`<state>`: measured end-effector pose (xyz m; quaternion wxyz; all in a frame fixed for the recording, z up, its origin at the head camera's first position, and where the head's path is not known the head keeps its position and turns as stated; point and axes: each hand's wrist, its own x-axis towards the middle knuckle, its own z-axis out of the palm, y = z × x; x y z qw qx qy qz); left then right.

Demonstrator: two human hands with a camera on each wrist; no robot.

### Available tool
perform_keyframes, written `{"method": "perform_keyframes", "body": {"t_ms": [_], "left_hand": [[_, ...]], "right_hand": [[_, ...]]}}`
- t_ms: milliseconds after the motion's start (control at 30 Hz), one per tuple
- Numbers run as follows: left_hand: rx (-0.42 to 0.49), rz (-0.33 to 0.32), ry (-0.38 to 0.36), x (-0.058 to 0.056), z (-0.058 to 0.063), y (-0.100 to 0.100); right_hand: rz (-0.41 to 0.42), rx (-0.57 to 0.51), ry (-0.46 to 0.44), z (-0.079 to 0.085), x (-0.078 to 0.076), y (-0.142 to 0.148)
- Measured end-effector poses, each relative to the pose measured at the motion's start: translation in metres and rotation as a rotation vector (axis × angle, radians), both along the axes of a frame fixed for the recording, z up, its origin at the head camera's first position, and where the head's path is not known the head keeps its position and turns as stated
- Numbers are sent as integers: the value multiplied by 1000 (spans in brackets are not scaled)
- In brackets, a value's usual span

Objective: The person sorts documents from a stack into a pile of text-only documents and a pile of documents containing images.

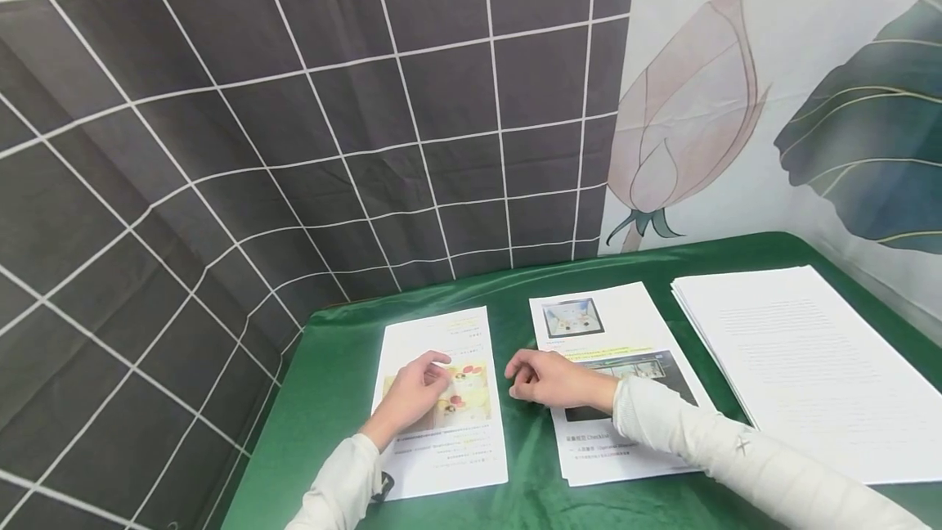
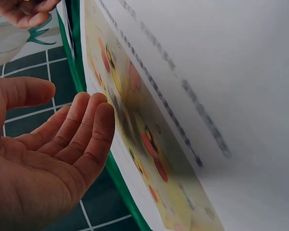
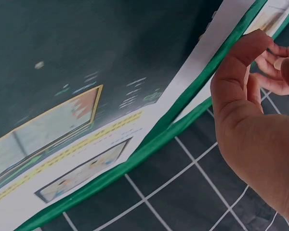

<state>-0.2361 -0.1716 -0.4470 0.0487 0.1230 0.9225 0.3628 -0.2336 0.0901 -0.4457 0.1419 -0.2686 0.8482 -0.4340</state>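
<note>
In the head view my left hand (image 1: 414, 391) is over a printed sheet (image 1: 471, 456) with a yellow picture of red shapes. The left wrist view shows its fingers (image 2: 102, 130) loosely bent, thumb apart, and an empty palm. My right hand (image 1: 550, 379) is at the left edge of a second printed sheet (image 1: 618, 311), its wrist crossing a dark picture on the page. Loosely curled fingers with nothing between them show on that hand (image 3: 245, 91) in the right wrist view. The two hands face each other, a gap between them.
A thick stack of printed paper (image 1: 809, 358) lies at the right of the table, which has a green cloth (image 1: 316, 399). Behind and to the left hangs a dark grid-patterned curtain (image 1: 353, 105); a white one with a flower print (image 1: 684, 105) hangs at the back right.
</note>
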Motion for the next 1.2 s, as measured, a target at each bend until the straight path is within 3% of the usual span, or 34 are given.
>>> {"method": "perform_keyframes", "body": {"t_ms": [233, 533, 867, 1200], "left_hand": [[13, 44, 18, 4, 0, -13], [7, 195, 20, 12, -3, -48], [-42, 293, 31, 20, -6, -74], [-53, 297, -21, 28, -5, -85]], "right_hand": [[-24, 17, -76, 1, 3, -6], [-61, 28, -119, 6, -3, -7], [-49, 32, -162, 11, 0, -20], [-25, -28, -216, 7, 10, -33]]}}
